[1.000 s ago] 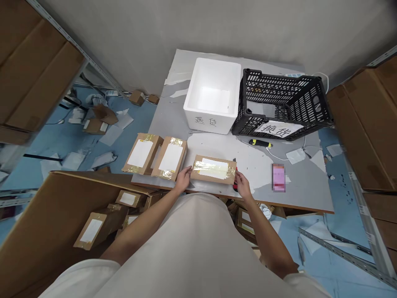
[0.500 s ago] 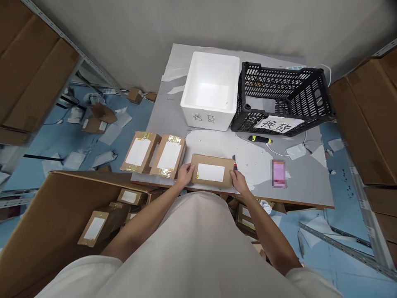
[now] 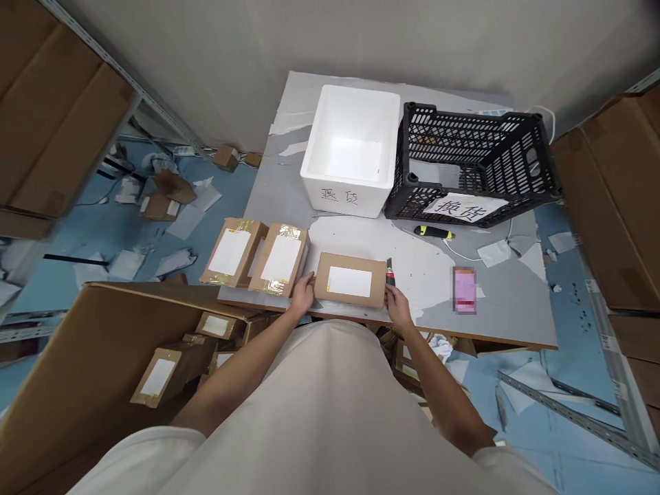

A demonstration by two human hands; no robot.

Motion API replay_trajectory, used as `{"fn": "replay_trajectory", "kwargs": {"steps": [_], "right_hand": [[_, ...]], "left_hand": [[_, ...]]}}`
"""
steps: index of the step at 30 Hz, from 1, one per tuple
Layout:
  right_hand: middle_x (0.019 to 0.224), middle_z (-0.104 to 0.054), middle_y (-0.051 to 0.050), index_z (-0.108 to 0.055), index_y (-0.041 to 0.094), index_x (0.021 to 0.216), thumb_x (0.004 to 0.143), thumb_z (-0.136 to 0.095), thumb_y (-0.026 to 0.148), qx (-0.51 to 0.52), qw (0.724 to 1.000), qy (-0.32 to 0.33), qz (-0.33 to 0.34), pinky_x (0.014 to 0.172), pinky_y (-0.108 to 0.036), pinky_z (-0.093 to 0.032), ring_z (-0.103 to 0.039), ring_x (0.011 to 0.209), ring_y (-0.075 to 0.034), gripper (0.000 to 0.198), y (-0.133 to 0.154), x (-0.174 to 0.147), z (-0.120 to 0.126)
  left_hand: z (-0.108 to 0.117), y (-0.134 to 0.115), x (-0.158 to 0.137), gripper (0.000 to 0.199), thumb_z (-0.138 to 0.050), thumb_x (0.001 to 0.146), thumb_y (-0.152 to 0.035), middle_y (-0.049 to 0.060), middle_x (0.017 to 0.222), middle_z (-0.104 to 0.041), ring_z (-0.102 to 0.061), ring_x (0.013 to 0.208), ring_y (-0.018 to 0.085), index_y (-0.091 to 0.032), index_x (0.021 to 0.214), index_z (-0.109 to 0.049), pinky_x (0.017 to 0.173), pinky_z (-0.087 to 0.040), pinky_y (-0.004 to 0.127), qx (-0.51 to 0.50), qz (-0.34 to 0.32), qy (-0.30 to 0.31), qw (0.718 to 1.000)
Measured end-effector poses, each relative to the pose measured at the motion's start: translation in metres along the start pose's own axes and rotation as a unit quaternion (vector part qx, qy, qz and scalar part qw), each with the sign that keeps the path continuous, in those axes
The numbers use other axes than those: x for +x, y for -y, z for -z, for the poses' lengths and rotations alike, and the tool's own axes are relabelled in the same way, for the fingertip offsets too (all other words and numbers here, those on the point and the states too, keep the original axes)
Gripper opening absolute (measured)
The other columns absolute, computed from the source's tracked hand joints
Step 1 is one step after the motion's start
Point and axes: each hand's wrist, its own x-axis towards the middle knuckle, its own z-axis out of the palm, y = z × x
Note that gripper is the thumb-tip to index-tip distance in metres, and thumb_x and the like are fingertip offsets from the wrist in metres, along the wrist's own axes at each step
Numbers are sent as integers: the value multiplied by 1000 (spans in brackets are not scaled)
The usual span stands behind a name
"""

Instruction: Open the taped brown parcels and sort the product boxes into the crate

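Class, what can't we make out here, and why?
All in the head view:
Contents of the held box: hidden by closed cardboard.
Any writing on its label: too small.
Rest of the red tool: apparently behind the box and right hand.
Details of the pink object: blurred into squares.
Upper-left boxes: cut off by the edge.

The cardboard box had been turned, its tape-crossed face giving way on top to brown cardboard with a matte white label. The thumbs of the left hand and right hand had slipped off that face towards its ends. The red-and-black tool's near end had become hidden.
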Motion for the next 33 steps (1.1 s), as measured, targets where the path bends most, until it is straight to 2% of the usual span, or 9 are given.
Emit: {"fn": "replay_trajectory", "kwargs": {"steps": [4, 7, 11, 14, 20, 24, 28, 30, 33], "right_hand": [[131, -55, -12, -41, 19, 138, 75, -51, 23, 24, 996, 81, 15, 94, -41, -48, -61, 108, -21, 64, -13, -14, -5], [130, -56, -9, -31, 21, 144, 72, -56, 22, 58, 993, 106, 11, 94, -43, -48, -59, 111, -22, 76, -15, -19, -6], [118, -63, -10, -44, 20, 136, 81, -52, 36, 57, 997, 53, 26, 89, -40, -50, -61, 103, -23, 58, 3, -15, 7], [110, -65, -11, -58, 18, 118, 89, -39, 47, -25, 999, 5, 26, 86, -38, -47, -60, 99, -24, 45, 26, -1, 18], [94, -67, -11, -62, 18, 96, 92, -26, 54, -107, 994, -8, 11, 79, -36, -45, -60, 90, -25, 51, 50, 31, 20], [96, -67, -9, -61, 19, 100, 92, -25, 54, -76, 997, -3, 17, 79, -35, -46, -60, 89, -23, 51, 33, 33, 20], [97, -63, -10, -58, 18, 101, 90, -30, 48, -114, 992, -51, -19, 82, -38, -46, -59, 89, -23, 43, 6, 26, 20], [101, -59, -13, -56, 17, 98, 80, -50, 48, -144, 987, -64, -39, 83, -42, -45, -57, 93, -27, 37, -4, 23, 15], [105, -55, -14, -52, 19, 97, 64, -69, 45, -201, 974, -50, -95, 81, -45, -45, -55, 98, -31, 46, -13, 19, 2]], "left_hand": [[0, 17, -17, 50, -52, 71, -14, 8, 107, -69, -62, 104, 22, -14, 120, -59, 98, -47, 39, -25, 0, 74, 997], [0, 20, -25, 47, -55, 72, -21, 8, 100, -70, -63, 97, 22, -13, 119, -59, 92, -50, 41, -29, 6, 109, 994], [7, 0, -25, 38, -56, 79, -36, 9, 103, -66, -63, 92, 20, -14, 109, -63, 84, -52, 35, -14, -20, 75, 997], [10, -27, -14, 39, -49, 85, -47, 8, 93, -65, -61, 87, 20, -15, 96, -68, 81, -50, 32, 60, -52, 12, 997], [3, -57, 17, 45, -43, 88, -49, 9, 80, -64, -60, 82, 23, -14, 82, -69, 80, -46, 34, 139, -51, -26, 989], [2, -54, 19, 44, -44, 88, -49, 9, 84, -66, -61, 84, 23, -14, 86, -70, 81, -46, 33, 130, -51, -30, 990], [2, -56, 16, 44, -43, 89, -47, 11, 90, -67, -61, 89, 24, -13, 94, -70, 83, -46, 34, 123, -31, -34, 991], [2, -59, 14, 45, -40, 91, -44, 12, 95, -67, -61, 92, 25, -12, 98, -69, 85, -45, 35, 121, -23, -34, 992], [1, -61, 7, 46, -39, 92, -43, 16, 105, -64, -61, 92, 25, -9, 112, -63, 87, -46, 38, 121, -16, -32, 992]]}}
